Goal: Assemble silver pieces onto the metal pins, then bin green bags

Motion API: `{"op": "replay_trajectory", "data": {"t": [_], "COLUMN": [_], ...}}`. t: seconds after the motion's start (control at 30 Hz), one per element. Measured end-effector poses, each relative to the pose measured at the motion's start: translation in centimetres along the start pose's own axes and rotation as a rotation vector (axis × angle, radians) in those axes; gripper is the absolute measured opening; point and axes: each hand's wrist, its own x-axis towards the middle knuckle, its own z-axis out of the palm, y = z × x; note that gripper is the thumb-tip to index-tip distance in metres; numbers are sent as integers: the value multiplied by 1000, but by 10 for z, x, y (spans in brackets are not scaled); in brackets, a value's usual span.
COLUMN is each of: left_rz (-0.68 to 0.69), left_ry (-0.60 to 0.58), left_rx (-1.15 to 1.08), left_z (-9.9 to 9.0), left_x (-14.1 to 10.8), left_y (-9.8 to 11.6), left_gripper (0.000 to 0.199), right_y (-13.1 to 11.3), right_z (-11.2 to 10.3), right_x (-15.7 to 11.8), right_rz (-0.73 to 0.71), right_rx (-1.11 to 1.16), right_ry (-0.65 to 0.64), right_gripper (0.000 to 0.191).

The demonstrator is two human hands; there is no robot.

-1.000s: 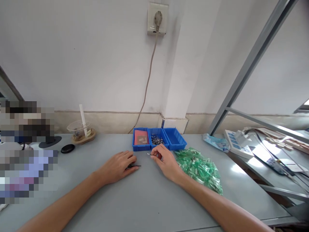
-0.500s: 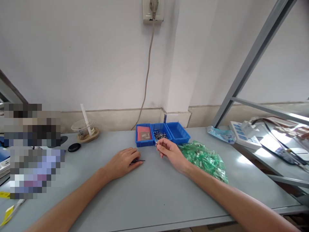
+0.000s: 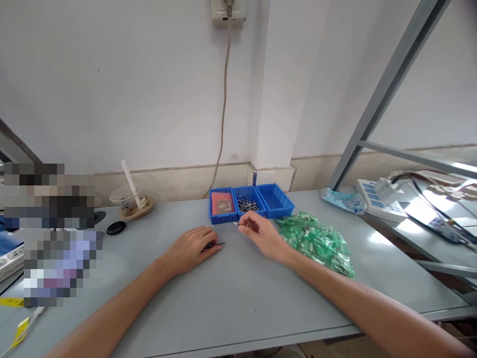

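Note:
My left hand rests on the table with its fingers curled around a thin dark pointed object, whose kind is mostly hidden by the fingers. Thumb and forefinger of my right hand pinch a small shiny metal piece, just in front of the blue bins. The middle blue bin holds a heap of small metal pieces. In the left blue bin lie a reddish sheet and a small clear packet. Nothing shows inside the right blue bin.
Green plastic packets lie piled beside my right forearm. A clear cup with a straw and a black oval object stand at the back left. A blue packet, a power strip and a metal frame bar are right.
My right hand has drawn slightly left and away from the middle bin, and the small metal piece now shows at its fingertips. My left hand has barely moved. The view has shifted slightly.

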Motion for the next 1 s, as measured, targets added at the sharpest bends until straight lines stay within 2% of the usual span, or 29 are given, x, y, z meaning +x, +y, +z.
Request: {"op": "replay_trajectory", "data": {"t": [0.13,0.27,0.4,0.57,0.8,1.0], "left_rz": [2,0,-3,-6,-13,-12], "left_ry": [2,5,13,13,11,5], "left_rx": [2,-6,-8,-8,-22,-22], "left_z": [0,-1,1,3,1,-1], "left_x": [0,1,-1,-2,-2,-2], "left_y": [0,1,0,-1,-1,0], "left_gripper": [26,26,25,25,27,27], "right_y": [-4,-5,-4,-2,1,2], "right_z": [2,1,-4,-4,-2,-5], "right_x": [-1,-2,-3,-1,0,7], "right_rz": [177,281,301,276,301,296], "right_rx": [270,469,595,500,430,348], "right_ry": [-201,-243,-256,-166,-132,71], "right_gripper": [40,42,37,38,42,49]}}
